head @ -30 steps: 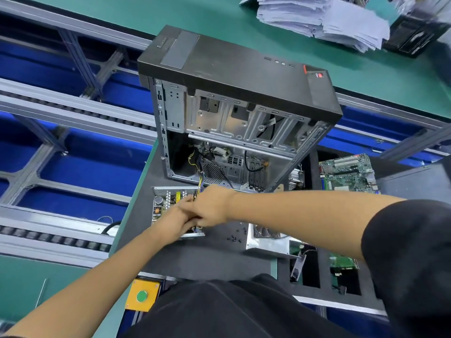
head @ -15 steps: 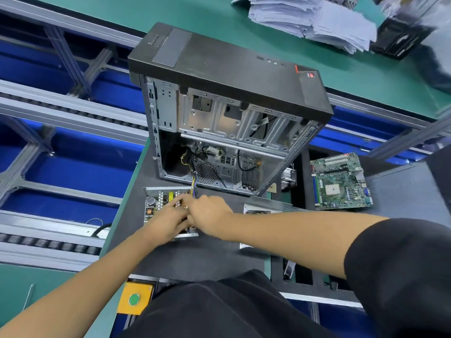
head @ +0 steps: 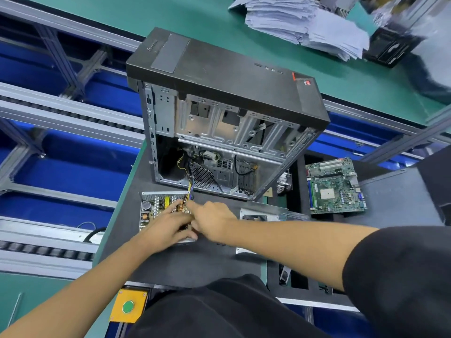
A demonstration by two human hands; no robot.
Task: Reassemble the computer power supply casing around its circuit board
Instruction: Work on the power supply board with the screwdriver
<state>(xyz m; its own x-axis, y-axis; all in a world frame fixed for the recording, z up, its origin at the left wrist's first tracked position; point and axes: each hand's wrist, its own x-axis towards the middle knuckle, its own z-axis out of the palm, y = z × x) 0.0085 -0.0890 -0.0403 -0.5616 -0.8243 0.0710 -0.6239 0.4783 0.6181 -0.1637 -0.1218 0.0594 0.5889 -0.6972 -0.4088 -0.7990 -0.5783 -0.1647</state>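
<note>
The power supply circuit board [head: 156, 209] lies in its open silver tray on the dark mat, just in front of the computer tower [head: 219, 113]. A bundle of coloured wires [head: 189, 192] runs from the board's far right corner into the tower. My left hand [head: 168, 226] rests flat over the board's right half, thumb at the tray's near edge. My right hand [head: 214, 218] is beside it, index finger stretched out to the board where the wires leave. The silver casing cover [head: 258, 217] lies right of my hands, partly hidden by my right forearm.
A green motherboard [head: 334, 186] sits on the mat at the right, with a heatsink [head: 284, 181] between it and the tower. A stack of papers [head: 305, 23] lies on the far green table. A yellow box with a green button [head: 128, 307] is near my body. Conveyor rails run along the left.
My hands were bunched together at the wire end of the board. Now they have drawn slightly apart, the left spread over the board and the right pointing with its index finger.
</note>
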